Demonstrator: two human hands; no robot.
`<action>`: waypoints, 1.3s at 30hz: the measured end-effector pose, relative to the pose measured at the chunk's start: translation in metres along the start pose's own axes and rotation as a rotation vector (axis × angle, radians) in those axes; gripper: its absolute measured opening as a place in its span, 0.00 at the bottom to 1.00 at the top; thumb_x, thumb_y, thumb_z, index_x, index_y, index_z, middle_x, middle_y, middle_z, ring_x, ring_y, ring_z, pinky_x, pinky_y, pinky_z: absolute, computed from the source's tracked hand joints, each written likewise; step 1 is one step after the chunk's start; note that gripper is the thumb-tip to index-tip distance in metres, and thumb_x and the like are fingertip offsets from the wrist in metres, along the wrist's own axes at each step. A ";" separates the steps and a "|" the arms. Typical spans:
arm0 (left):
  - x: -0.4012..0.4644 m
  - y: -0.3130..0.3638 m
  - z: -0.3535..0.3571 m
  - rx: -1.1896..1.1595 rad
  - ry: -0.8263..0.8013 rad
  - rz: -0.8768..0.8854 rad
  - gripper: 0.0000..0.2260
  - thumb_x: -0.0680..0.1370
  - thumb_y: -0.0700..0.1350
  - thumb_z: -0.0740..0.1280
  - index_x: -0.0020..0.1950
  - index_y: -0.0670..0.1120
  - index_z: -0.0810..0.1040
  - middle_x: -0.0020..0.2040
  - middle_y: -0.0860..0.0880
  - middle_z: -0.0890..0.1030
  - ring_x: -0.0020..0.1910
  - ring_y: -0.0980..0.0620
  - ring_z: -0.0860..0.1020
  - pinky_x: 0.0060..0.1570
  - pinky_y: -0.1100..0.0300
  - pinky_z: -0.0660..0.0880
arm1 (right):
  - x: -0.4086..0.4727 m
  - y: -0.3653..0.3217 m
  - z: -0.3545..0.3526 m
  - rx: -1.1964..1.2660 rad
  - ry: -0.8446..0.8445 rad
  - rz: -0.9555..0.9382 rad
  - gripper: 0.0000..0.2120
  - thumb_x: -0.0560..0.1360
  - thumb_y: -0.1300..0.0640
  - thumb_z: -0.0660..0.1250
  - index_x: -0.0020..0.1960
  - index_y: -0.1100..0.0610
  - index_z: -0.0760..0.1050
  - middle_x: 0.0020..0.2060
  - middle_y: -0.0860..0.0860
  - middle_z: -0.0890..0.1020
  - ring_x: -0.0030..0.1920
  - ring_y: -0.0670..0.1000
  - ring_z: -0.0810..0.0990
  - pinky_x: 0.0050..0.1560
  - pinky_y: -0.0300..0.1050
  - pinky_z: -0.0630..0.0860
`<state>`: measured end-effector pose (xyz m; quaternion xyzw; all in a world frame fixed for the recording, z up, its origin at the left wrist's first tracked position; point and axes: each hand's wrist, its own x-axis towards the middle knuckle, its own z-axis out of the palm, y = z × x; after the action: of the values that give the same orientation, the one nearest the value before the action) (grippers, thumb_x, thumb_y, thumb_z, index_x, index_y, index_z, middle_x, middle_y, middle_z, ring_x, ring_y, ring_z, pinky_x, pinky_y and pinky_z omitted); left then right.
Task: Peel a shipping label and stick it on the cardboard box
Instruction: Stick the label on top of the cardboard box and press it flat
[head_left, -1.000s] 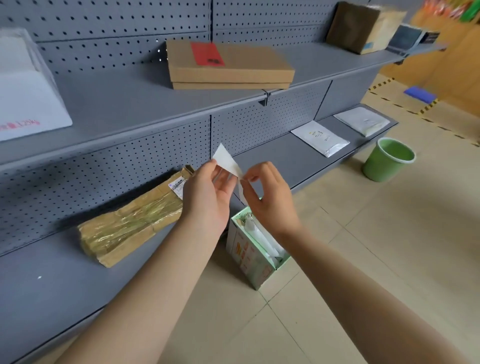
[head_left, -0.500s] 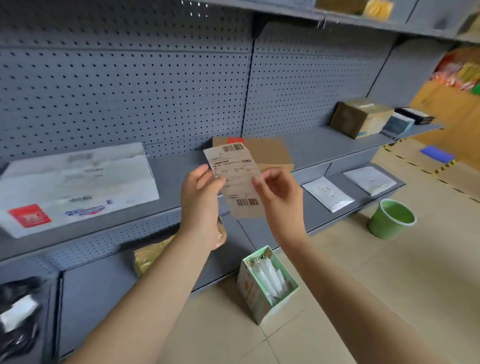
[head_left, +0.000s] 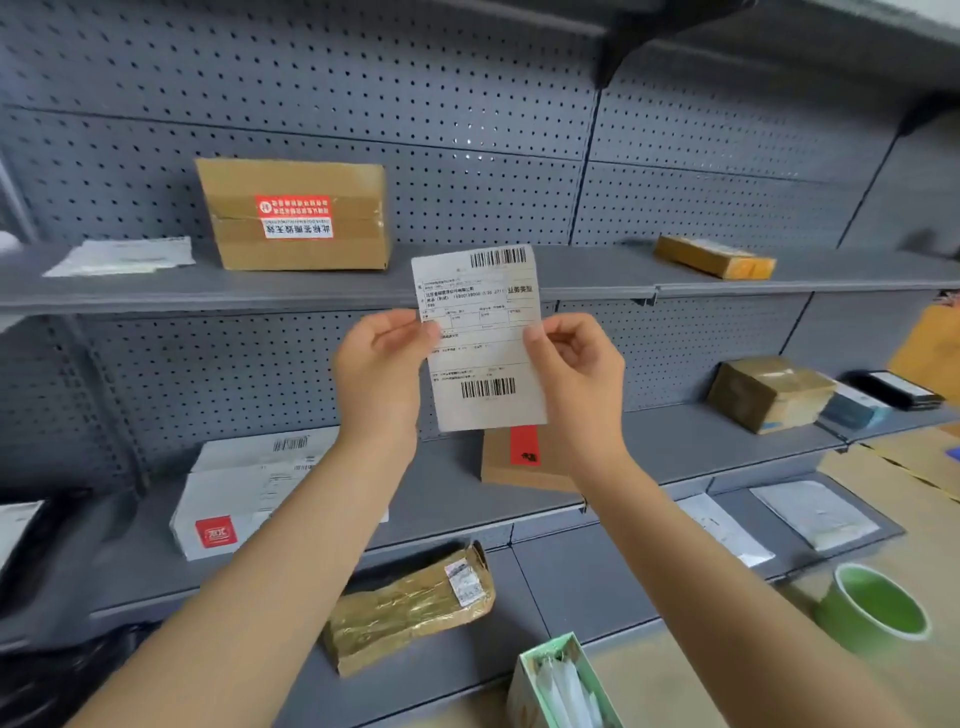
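Note:
A white shipping label (head_left: 480, 338) with two barcodes is held upright in front of the grey shelves. My left hand (head_left: 382, 366) pinches its left edge and my right hand (head_left: 576, 364) pinches its right edge. Behind and above it, a cardboard box (head_left: 296, 213) with a red and white sticker stands on the upper shelf. A flat cardboard box (head_left: 511, 462) with a red tag lies on the middle shelf, partly hidden by the label and my right wrist.
Grey pegboard shelving (head_left: 727, 291) holds more parcels: a taped brown box (head_left: 769, 392), a yellow flat parcel (head_left: 714, 255), a white carton (head_left: 244, 493), a tape-wrapped parcel (head_left: 410, 608). On the floor stand a green bucket (head_left: 872, 608) and a small green open box (head_left: 561, 686).
Both hands have lifted the label from low by the bottom shelf to chest height, its printed face now toward me. My view has tilted upward, bringing the upper shelf and its box into sight.

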<state>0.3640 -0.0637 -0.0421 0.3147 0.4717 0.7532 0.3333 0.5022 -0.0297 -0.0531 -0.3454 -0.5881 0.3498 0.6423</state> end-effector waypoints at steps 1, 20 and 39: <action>0.004 0.010 0.000 -0.015 0.002 0.022 0.08 0.71 0.37 0.71 0.46 0.47 0.77 0.42 0.52 0.82 0.40 0.58 0.81 0.44 0.65 0.76 | 0.006 -0.006 0.004 0.015 -0.006 -0.013 0.05 0.74 0.57 0.68 0.40 0.50 0.75 0.41 0.51 0.81 0.42 0.50 0.79 0.47 0.50 0.78; 0.103 0.058 -0.032 0.000 0.080 0.263 0.11 0.70 0.36 0.72 0.49 0.46 0.76 0.49 0.49 0.81 0.43 0.60 0.80 0.41 0.70 0.76 | 0.080 -0.006 0.103 0.053 -0.067 -0.084 0.02 0.74 0.58 0.68 0.43 0.56 0.76 0.38 0.47 0.79 0.38 0.45 0.75 0.44 0.40 0.74; 0.245 0.118 -0.044 0.090 0.013 0.403 0.10 0.70 0.38 0.72 0.47 0.49 0.77 0.47 0.51 0.82 0.45 0.57 0.82 0.45 0.63 0.78 | 0.193 -0.020 0.194 0.016 -0.120 -0.202 0.05 0.74 0.62 0.67 0.46 0.54 0.78 0.39 0.48 0.83 0.38 0.43 0.79 0.42 0.34 0.77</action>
<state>0.1634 0.0705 0.0903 0.4123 0.4348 0.7848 0.1583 0.3217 0.1313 0.0766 -0.2577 -0.6545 0.3082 0.6405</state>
